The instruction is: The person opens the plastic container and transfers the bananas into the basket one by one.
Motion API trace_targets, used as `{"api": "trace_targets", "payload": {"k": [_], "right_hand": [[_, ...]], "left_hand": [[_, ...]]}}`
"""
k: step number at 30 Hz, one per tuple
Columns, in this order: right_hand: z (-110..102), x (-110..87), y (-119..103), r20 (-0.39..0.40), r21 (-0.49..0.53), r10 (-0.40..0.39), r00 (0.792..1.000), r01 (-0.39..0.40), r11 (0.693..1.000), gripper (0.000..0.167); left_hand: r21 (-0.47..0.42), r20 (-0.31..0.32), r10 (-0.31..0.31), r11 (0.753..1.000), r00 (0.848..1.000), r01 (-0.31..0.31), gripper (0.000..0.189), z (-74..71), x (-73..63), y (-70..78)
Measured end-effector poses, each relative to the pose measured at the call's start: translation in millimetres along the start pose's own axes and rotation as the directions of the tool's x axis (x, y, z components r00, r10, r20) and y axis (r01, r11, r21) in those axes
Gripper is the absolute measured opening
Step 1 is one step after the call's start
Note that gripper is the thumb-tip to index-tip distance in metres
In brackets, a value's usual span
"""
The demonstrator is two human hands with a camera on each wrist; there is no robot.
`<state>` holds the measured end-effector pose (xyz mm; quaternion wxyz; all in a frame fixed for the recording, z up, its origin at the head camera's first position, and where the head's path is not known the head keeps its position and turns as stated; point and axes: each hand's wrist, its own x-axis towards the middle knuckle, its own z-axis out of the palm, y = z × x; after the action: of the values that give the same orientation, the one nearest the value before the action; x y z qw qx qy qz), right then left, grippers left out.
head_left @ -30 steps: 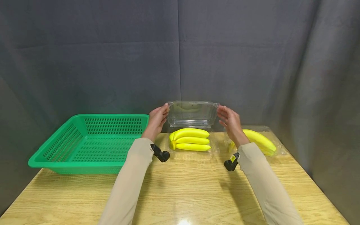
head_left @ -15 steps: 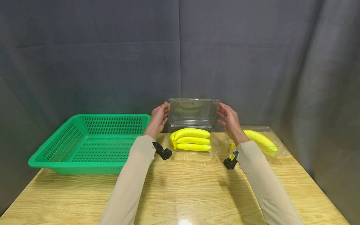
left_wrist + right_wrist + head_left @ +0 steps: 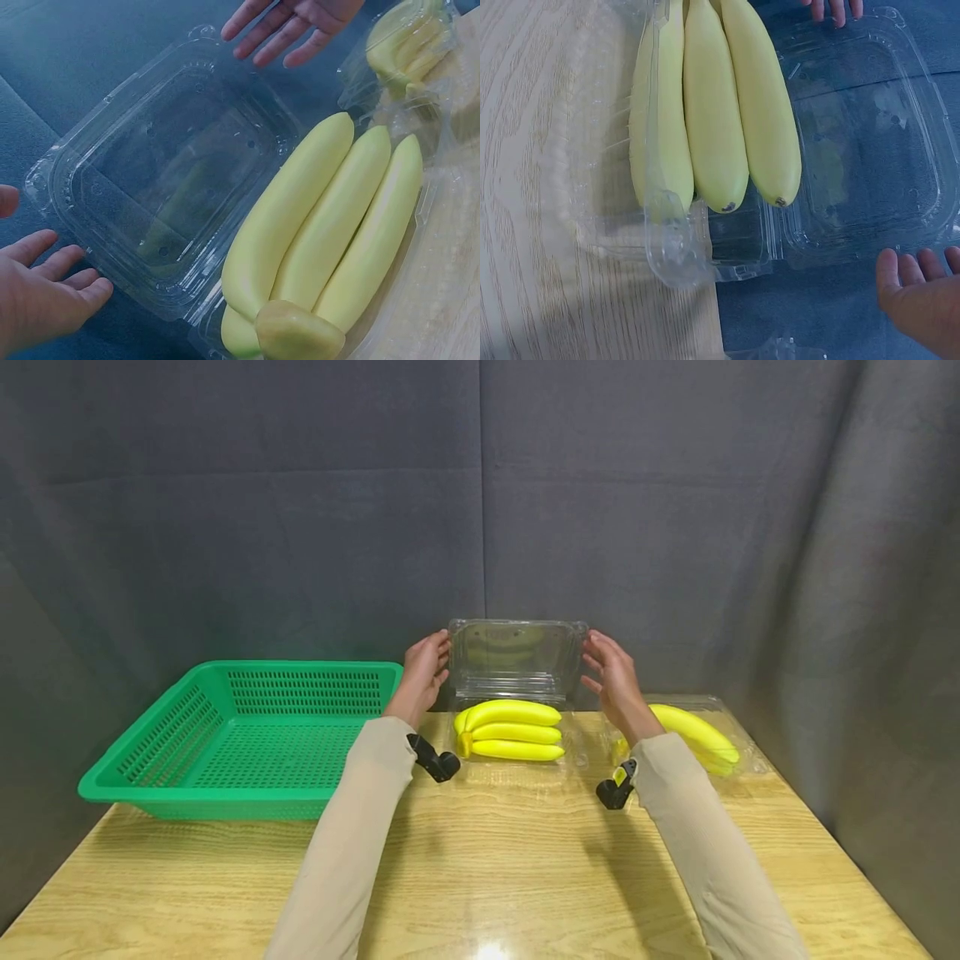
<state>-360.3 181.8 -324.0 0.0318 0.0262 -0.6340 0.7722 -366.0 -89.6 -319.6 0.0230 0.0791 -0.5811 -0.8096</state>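
A bunch of yellow bananas (image 3: 513, 732) lies in the base of a clear plastic clamshell box (image 3: 577, 752), stem end to the left. The box's lid (image 3: 517, 650) stands raised behind the bananas against the grey cloth. My left hand (image 3: 422, 675) is at the lid's left edge, fingers loosely extended; the left wrist view shows these fingers (image 3: 71, 262) close beside the rim. At the lid's right edge is my right hand (image 3: 611, 675), its fingers (image 3: 911, 270) spread and slightly bent. Whether fingertips touch the rim is hard to tell. Neither hand grips anything.
A green perforated basket (image 3: 240, 810) stands on the left of the wooden table (image 3: 495, 860). To the right, partly behind my right forearm, another clear box (image 3: 738, 752) holds bananas (image 3: 697, 735). A grey curtain (image 3: 480, 485) hangs along the table's back edge.
The lid's upper edge has risen slightly in view, and the lid shows more of its face. Both hands have stayed beside it with only a slight shift. The bananas remain in the box.
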Motion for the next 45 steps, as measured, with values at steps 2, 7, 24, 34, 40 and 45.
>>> {"api": "trace_targets", "payload": {"k": [2, 7, 24, 34, 40, 45], "right_hand": [[-0.2, 0.7, -1.5, -0.006, -0.003, -0.001, 1.0, 0.001, 1.0, 0.052], [-1.3, 0.9, -5.1, -0.059, 0.006, -0.019, 0.998, 0.019, 1.0, 0.051], [-10.0, -7.3, -22.3, -0.164, -0.017, -0.069, 0.984, 0.067, 0.998, 0.05], [-16.7, -15.7, -25.2, -0.092, -0.106, -0.156, 0.983, 0.146, 0.984, 0.018], [-18.6, -18.5, -26.8, -0.004, -0.236, -0.229, 0.973, 0.222, 0.946, 0.027], [-18.8, -20.8, -24.5, 0.085, -0.321, -0.264, 0.961, 0.277, 0.906, 0.036]], "left_hand": [[0.001, -0.009, -0.001, 1.0, 1.0, 0.001, 0.045, -0.1, 1.1, 1.2], [0.001, -0.021, -0.008, 1.0, 1.0, 0.008, 0.046, -1.1, 1.7, 3.1], [0.11, 0.078, 0.153, 0.981, 0.985, -0.161, 0.044, 0.3, -17.5, 22.0], [0.282, 0.097, 0.294, 0.908, 0.951, -0.309, 0.048, -9.1, -34.7, 24.5], [0.411, 0.1, 0.38, 0.826, 0.92, -0.386, 0.055, -15.6, -41.9, 19.8], [0.47, 0.14, 0.414, 0.772, 0.9, -0.428, 0.062, -17.6, -52.9, 12.4]]}}
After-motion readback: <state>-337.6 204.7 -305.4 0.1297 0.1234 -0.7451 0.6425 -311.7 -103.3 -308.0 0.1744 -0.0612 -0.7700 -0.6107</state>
